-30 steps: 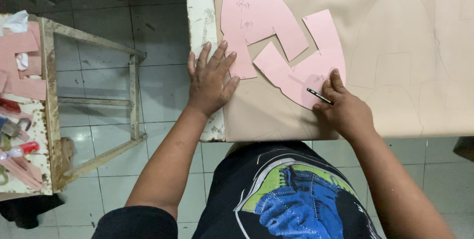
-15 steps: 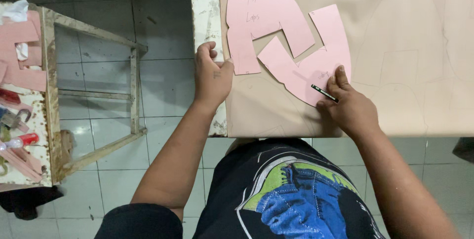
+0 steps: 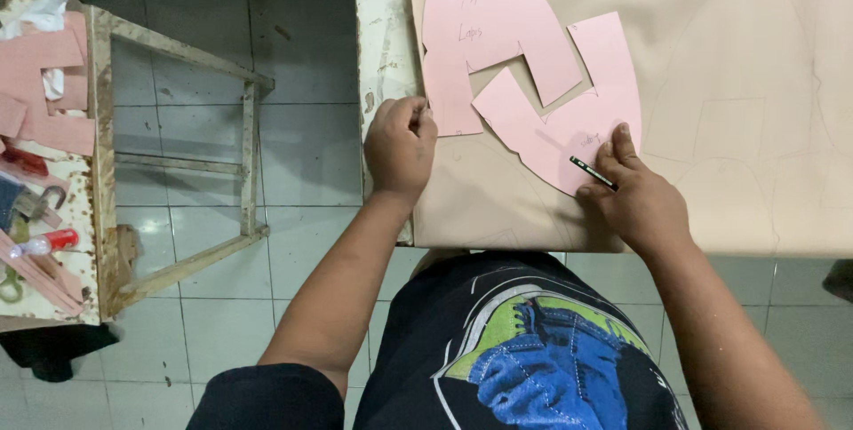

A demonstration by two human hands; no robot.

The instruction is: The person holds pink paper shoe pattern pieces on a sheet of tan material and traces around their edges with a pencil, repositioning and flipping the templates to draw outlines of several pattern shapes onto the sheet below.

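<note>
Two pink paper pattern pieces lie on a beige sheet (image 3: 711,57) spread over the table. The large rounded pattern (image 3: 484,30) has handwriting on it; the smaller curved pattern (image 3: 577,119) overlaps its lower right. My left hand (image 3: 400,147) is curled into a loose fist at the beige sheet's left edge, its fingertips pinching at the lower left corner of the large pattern. My right hand (image 3: 635,199) presses on the lower edge of the curved pattern and holds a dark pencil (image 3: 593,173) between thumb and fingers.
Faint pencil outlines (image 3: 755,101) of earlier shapes mark the beige sheet to the right. The table's worn white edge (image 3: 382,39) runs along the left. A rusty metal-framed stand (image 3: 98,155) at far left carries pink paper scraps, scissors and a small red-capped bottle (image 3: 44,243). Grey tiled floor lies between.
My left hand has slid from flat on the large pattern's lower corner to a curled grip at the sheet's edge. The right hand and pencil stay on the curved pattern.
</note>
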